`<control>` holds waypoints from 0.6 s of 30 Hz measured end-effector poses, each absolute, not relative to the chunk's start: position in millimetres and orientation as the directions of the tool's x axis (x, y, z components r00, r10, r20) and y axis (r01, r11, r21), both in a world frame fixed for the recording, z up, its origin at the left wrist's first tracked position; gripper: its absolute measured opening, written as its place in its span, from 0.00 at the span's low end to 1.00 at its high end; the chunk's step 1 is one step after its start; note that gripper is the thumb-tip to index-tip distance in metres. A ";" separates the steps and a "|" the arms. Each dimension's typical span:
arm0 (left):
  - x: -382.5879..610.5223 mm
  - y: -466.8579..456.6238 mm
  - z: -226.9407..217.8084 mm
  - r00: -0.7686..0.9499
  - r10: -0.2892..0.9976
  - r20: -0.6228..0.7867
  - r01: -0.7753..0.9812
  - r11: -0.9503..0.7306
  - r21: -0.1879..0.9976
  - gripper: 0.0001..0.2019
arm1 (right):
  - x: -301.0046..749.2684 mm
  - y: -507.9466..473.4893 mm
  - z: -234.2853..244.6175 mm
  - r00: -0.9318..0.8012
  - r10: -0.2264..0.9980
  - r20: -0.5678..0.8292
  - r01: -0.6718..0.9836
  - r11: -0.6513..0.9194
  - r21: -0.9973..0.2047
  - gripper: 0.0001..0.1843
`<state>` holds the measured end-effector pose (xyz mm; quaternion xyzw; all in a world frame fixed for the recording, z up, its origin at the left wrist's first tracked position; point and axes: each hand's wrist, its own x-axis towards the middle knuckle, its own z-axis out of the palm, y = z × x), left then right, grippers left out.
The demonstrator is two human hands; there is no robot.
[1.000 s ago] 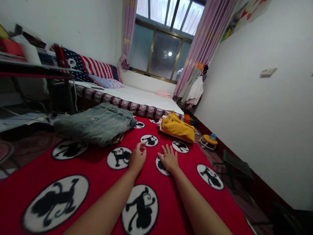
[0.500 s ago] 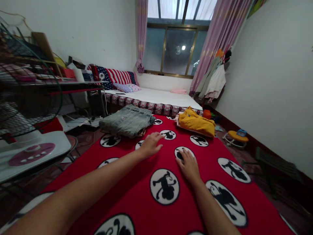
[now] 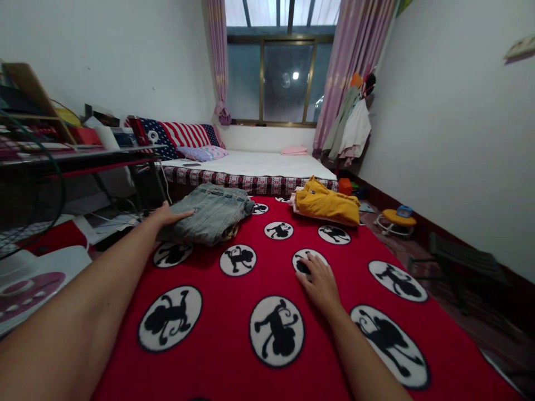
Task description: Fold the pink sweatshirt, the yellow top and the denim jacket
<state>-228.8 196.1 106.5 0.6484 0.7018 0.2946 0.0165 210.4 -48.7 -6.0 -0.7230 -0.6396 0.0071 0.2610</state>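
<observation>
My left hand (image 3: pixel 170 214) reaches to the near left side of a folded stack of blue denim (image 3: pixel 211 209). Its thumb is stretched out over the denim, while the other fingers are partly hidden beside the stack. Flat on the red blanket (image 3: pixel 221 317), printed with dark monkey figures in white ovals, lies my right hand (image 3: pixel 320 281). Its fingers are apart and it holds nothing. Farther back on the right, a folded yellow garment (image 3: pixel 326 203) rests on paler folded cloth.
A bed (image 3: pixel 251 162) with a white sheet stands beyond the blanket, under the window. At left are a cluttered desk (image 3: pixel 104 155) and a wire fan guard (image 3: pixel 58 184). A yellow-topped stool (image 3: pixel 395 217) and a dark folding stool (image 3: pixel 460 262) stand on the right.
My left hand has moved left from above the middle of the blanket to the denim stack. My right hand stays on the blanket. The view has turned slightly to the right.
</observation>
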 end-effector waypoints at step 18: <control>-113.0 129.7 190.3 0.007 0.907 0.420 0.985 -0.079 0.153 0.22 | 210.9 -39.5 -0.2 0.347 0.849 0.398 0.713 0.037 -0.700 0.17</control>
